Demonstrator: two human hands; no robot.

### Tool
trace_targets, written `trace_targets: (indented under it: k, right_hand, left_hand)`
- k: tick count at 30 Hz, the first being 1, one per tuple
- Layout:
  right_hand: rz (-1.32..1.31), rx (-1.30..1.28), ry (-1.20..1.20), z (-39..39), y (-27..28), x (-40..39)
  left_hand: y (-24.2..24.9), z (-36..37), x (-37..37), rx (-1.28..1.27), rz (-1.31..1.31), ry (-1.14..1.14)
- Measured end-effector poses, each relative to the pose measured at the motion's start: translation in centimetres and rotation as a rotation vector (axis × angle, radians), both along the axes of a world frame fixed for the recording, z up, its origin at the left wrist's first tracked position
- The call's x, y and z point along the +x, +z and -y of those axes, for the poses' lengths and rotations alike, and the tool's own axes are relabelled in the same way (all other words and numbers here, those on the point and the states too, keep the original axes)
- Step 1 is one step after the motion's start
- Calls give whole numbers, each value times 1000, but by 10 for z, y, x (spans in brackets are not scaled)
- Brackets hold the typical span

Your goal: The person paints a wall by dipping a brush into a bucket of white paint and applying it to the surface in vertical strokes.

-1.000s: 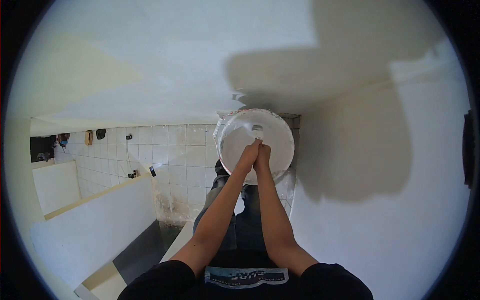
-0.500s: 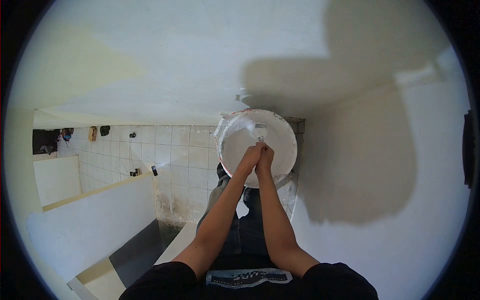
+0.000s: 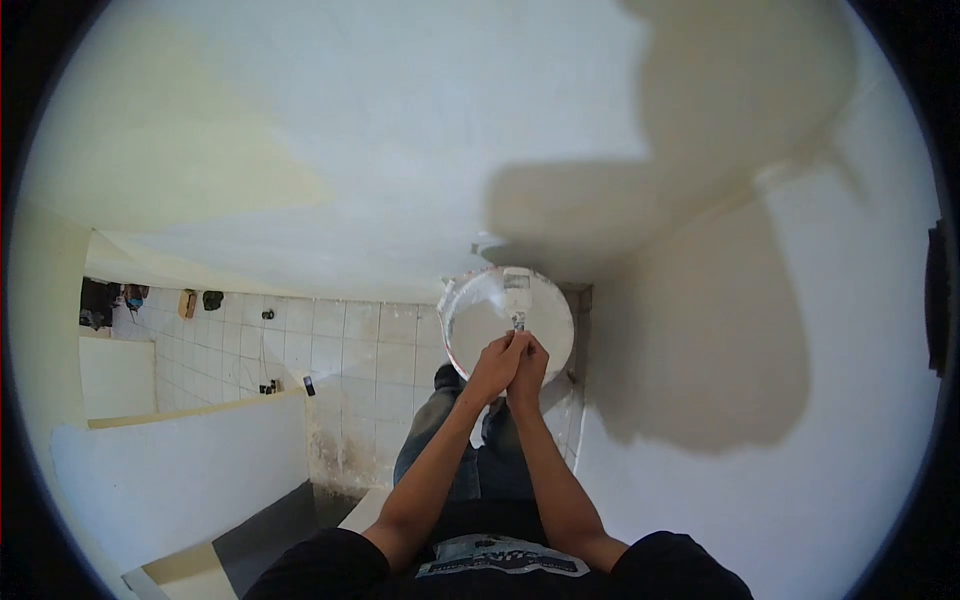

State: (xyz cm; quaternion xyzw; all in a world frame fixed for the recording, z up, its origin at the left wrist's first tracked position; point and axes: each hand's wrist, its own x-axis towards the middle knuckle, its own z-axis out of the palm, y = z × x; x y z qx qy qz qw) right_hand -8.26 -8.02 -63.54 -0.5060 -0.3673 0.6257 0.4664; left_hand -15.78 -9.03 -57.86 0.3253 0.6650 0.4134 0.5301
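Observation:
Both of my hands are closed together at the handle of a paint-smeared flat paintbrush point(image 3: 517, 298). My left hand point(image 3: 496, 367) and my right hand point(image 3: 530, 366) press against each other, so which fingers carry the handle is partly hidden. The brush head points away from me, above a round white bucket point(image 3: 445, 330) with paint-crusted edges. White paint fills the inside of the bucket, its depth not visible. My forearms reach forward over the near rim.
The bucket stands in a corner between a partly painted wall point(image 3: 380, 150) and a right-hand wall point(image 3: 690, 500). White floor tiles point(image 3: 360, 360) stretch left, where a low partition point(image 3: 190, 470) rises. A small dark phone-like object point(image 3: 309, 386) lies by its end. Dark items lie farther off.
My hands and the brush have drawn back toward me a little relative to the bucket, and more of the brush handle shows. The whole scene has shifted downward as the view tilted up.

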Motion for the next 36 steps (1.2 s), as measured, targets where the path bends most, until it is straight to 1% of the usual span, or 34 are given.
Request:
trace_targets:
  k: [3, 6, 9, 12, 15, 16, 18, 19, 22, 26, 29, 32, 36]
  right_hand:
    - [-24, 90, 27, -1, 68, -15]
    - [57, 145, 114, -6, 125, -33]
    - [0, 249, 111, -1, 187, -61]
    - [-10, 331, 182, 3, 242, -86]
    - [11, 335, 239, 2, 285, -117]
    - [-11, 392, 239, 0, 298, -128]
    - [-56, 503, 234, -3, 319, -153]
    - [-121, 556, 238, -3, 332, -167]
    - [-170, 554, 291, -13, 356, -203]
    - [-214, 603, 259, -19, 377, -244]
    - [-208, 684, 240, -25, 380, -264]
    - [-265, 667, 243, -29, 374, -271]
    - [-199, 708, 189, -32, 372, -283]
  left_hand:
    - [58, 4, -12, 48, -60, 35]
    - [109, 7, -32, 129, -93, 85]
    - [171, 16, -56, 181, -94, 89]
    - [236, 28, -79, 244, -100, 108]
    - [277, 36, -105, 357, -100, 162]
    - [288, 37, -115, 400, -98, 180]
    - [304, 33, -134, 435, -64, 230]
    - [314, 32, -144, 454, -47, 254]
    - [342, 29, -178, 553, -111, 259]
    - [361, 21, -213, 586, -160, 276]
    - [368, 18, -232, 612, -210, 252]
    - [362, 13, -240, 638, -257, 247]
    - [357, 6, -250, 667, -264, 253]
